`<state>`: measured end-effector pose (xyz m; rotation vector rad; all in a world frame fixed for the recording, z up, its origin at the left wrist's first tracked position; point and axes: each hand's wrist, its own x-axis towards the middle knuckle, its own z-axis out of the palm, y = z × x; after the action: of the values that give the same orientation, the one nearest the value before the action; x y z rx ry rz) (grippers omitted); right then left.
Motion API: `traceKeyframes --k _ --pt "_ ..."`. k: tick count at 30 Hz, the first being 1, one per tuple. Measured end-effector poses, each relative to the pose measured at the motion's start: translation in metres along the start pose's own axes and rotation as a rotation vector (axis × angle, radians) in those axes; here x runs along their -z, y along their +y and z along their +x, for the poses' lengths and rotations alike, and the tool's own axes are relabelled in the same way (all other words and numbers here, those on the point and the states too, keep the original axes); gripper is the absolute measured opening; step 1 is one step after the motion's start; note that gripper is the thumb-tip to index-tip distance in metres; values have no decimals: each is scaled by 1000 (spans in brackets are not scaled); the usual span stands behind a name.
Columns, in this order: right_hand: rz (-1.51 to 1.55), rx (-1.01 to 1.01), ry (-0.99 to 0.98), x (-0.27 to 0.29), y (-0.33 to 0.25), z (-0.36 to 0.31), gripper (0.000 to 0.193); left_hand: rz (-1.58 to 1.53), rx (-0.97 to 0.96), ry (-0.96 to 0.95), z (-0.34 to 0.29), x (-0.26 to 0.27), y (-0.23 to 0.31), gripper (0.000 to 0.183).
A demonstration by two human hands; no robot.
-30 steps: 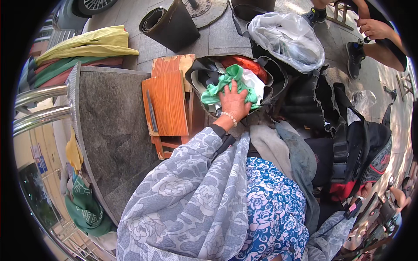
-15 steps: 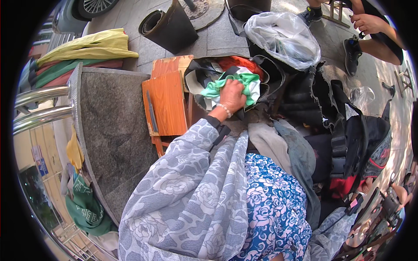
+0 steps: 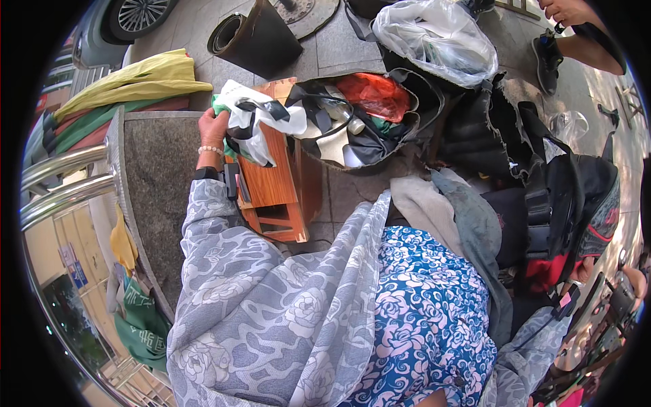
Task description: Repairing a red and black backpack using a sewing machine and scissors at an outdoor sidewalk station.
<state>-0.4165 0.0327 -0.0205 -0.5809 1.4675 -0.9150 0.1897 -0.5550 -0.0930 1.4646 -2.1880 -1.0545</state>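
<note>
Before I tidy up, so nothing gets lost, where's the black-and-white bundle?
In the head view, the black-and-white bundle is upper left of centre, in the left hand, over the wooden piece, just left of the open black bag.

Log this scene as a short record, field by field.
Left hand: the left hand grips a white, black and green bundle
Right hand: the right hand is barely visible, near the black-and-red bag; grip unclear
Below the bundle: orange-brown wooden furniture; contact unclear
Open container: black bag, a red plastic bag among its contents
Left side: dark grey slab, yellow cloth
Far side: black cylindrical container, translucent plastic bag
Other person: a hand at upper right
</note>
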Motion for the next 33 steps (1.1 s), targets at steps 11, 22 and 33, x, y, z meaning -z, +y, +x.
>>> traceKeyframes --k 11,22,33 --pt "338 216 346 -54 186 -124 52 1145 -235 -527 -60 -49 17 40" --pt "686 447 729 -151 333 -244 61 595 -227 -211 -56 -172 8 21" --pt "905 630 913 -197 372 -281 69 -558 -69 -414 -82 -169 41 11"
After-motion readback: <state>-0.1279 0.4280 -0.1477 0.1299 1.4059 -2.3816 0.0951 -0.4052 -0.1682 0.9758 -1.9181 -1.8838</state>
